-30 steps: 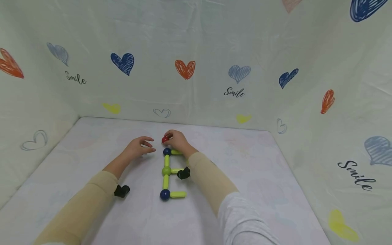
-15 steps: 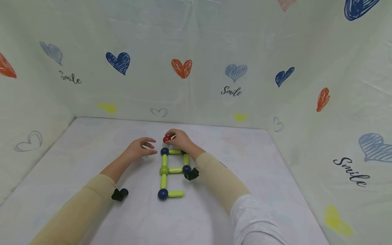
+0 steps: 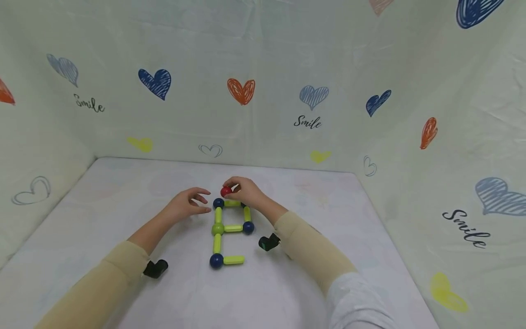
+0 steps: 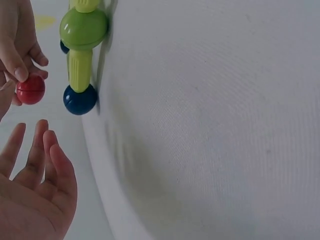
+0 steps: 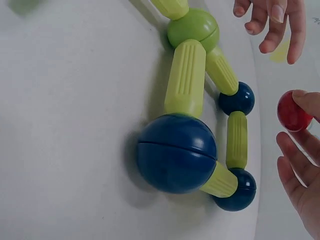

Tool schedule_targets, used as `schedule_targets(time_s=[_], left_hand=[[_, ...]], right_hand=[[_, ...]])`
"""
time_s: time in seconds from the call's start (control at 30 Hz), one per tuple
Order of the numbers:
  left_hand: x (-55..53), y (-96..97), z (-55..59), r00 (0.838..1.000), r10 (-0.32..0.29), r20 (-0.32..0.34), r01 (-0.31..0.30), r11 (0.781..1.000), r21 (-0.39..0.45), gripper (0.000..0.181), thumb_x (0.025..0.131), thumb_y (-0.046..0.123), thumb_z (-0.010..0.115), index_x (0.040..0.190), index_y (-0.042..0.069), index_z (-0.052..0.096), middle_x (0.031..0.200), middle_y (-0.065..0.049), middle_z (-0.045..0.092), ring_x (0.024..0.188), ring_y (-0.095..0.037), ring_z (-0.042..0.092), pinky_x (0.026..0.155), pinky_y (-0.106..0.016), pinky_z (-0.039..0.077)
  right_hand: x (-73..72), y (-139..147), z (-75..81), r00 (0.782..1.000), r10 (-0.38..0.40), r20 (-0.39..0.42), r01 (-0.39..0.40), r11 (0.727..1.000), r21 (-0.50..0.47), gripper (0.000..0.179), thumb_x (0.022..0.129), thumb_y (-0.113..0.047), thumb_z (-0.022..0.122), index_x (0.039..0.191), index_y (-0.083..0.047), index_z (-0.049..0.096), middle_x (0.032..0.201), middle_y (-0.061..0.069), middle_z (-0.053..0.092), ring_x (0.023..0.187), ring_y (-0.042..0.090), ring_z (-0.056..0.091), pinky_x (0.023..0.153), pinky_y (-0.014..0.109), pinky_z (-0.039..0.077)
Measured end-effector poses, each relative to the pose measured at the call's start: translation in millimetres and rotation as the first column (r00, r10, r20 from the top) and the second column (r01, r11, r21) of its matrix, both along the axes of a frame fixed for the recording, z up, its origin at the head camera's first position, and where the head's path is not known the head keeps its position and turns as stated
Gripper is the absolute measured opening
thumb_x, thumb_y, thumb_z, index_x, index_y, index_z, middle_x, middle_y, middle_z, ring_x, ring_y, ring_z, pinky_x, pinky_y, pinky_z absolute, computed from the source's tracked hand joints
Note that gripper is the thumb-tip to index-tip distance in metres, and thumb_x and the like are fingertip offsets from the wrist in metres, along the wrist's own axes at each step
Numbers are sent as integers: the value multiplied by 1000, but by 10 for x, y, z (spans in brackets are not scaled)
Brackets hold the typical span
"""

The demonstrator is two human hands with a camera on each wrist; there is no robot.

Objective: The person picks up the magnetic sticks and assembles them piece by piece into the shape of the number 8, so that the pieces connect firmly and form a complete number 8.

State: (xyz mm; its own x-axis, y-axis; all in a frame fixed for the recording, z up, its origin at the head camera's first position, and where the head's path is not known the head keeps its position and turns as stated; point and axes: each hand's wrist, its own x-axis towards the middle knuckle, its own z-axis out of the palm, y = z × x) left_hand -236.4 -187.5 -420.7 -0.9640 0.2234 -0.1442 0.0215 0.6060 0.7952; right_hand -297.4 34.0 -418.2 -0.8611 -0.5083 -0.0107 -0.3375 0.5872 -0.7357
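Note:
My right hand [image 3: 247,192] pinches a red ball [image 3: 226,191] between thumb and fingers, just above the far end of a figure of balls and sticks. My left hand [image 3: 186,204] hovers to the left of it, fingers spread and holding nothing, as the left wrist view also shows. The figure lies flat: a green ball [image 3: 218,229] in the middle, a blue ball [image 3: 218,203] at the far left corner, and yellow-green sticks [image 5: 185,80] between balls. A near blue ball [image 3: 216,261] carries one stick [image 3: 234,260] pointing right. My right hand partly covers the far right corner.
The figure lies on a white table [image 3: 320,237]. Behind and beside the table hangs a pale curtain [image 3: 271,50] printed with hearts and the word Smile. A black wrist camera [image 3: 269,242] sits by the right forearm, another black camera [image 3: 156,268] by the left.
My right forearm and its camera have shifted right, uncovering the figure's right side. The red ball, still pinched, has come slightly nearer the figure. The left hand has hardly moved.

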Motion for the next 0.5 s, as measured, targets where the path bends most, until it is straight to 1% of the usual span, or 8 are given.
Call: schedule_targets(time_s=[0.2,0.5], left_hand=[[143,7,49,1000,-13,5,13,1000,-9,56,86,18,77,135,5,52,114,-16,62,88,-24,58,71,-32,50],[315,61,123,999,-45,1,45,998,-36,56,83,16,79,132,5,54,110,-15,63,83,-22,58,71,-31,52]], right_hand=[[153,87,88,1000,23,12,-23,1000,4,31,89,-14,73,119,-12,66,115,2,63,96,15,58,78,23,51],[304,219,154,997,70,14,-71,997,12,31,88,-11,74,118,-11,66,116,3,63,94,14,59,79,23,51]])
